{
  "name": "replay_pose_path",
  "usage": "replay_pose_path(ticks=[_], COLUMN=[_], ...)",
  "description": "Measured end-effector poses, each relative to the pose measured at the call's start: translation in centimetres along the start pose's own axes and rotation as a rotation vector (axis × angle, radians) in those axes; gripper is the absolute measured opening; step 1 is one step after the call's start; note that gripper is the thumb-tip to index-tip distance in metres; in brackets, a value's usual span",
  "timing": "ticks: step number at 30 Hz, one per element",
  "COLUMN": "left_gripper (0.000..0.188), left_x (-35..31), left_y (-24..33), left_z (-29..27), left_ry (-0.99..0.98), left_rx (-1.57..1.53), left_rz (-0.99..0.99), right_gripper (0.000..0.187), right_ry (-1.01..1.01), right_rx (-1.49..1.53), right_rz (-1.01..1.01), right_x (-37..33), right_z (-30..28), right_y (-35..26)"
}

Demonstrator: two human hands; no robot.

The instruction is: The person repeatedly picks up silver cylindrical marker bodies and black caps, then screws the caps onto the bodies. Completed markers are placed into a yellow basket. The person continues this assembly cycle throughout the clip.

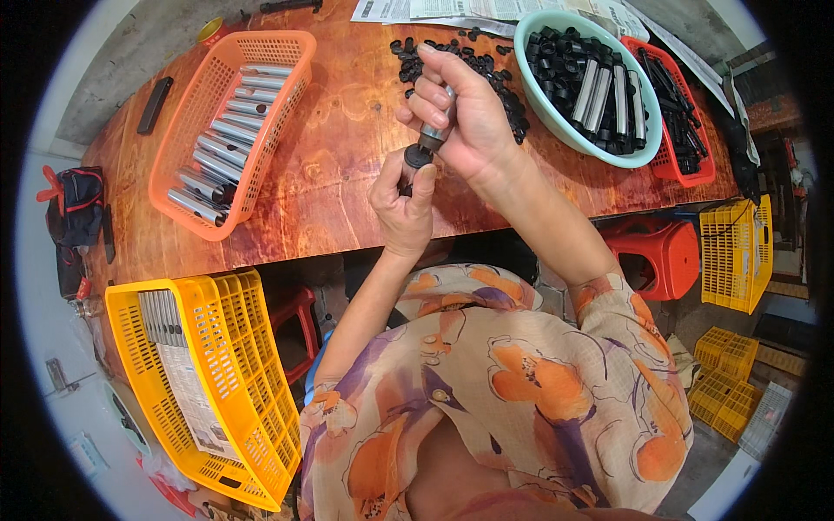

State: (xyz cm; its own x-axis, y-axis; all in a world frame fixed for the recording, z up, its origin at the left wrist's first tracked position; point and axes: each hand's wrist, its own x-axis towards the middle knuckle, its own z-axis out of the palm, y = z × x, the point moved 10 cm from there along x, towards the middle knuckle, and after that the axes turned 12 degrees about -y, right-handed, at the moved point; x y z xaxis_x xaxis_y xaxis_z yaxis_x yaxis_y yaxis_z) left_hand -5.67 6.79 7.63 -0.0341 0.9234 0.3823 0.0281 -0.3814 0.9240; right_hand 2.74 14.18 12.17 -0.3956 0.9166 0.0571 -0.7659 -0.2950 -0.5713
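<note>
Over the near part of the table, my right hand (473,117) is closed around a short silver metal tube (437,128), which tilts down toward my other hand. Just below it, my left hand (401,208) pinches a black round cap (418,156) between thumb and fingers. The tube's lower end meets or nearly meets the cap; the exact contact is hard to make out. Behind my right hand lies a spread of small black plastic caps (512,108). To the right, a pale green basin (532,97) holds black parts and several silver tubes (586,97).
An orange basket (300,74) with silver tubes stands left on the wooden table (347,113), beside a black bar (155,106). A red basket (699,176) of black parts is at far right. Yellow crates (252,373) and a red stool (665,252) stand below the table edge.
</note>
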Motion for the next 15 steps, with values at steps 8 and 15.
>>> replay_pose_path(ticks=[8, 15], left_gripper=[0.03, 0.024], left_x=[0.0, -0.7], left_y=[0.7, 0.0], left_z=[0.0, 0.1], left_ry=[0.065, 0.062], left_rx=[0.03, 0.09], left_rz=[0.028, 0.026], right_gripper=[0.029, 0.023], right_ry=[0.053, 0.033], right_rx=[-0.283, -0.375], right_rz=[-0.128, -0.213], right_x=[-1.0, -1.8], right_z=[1.6, 2.9], right_y=[-1.5, -1.7])
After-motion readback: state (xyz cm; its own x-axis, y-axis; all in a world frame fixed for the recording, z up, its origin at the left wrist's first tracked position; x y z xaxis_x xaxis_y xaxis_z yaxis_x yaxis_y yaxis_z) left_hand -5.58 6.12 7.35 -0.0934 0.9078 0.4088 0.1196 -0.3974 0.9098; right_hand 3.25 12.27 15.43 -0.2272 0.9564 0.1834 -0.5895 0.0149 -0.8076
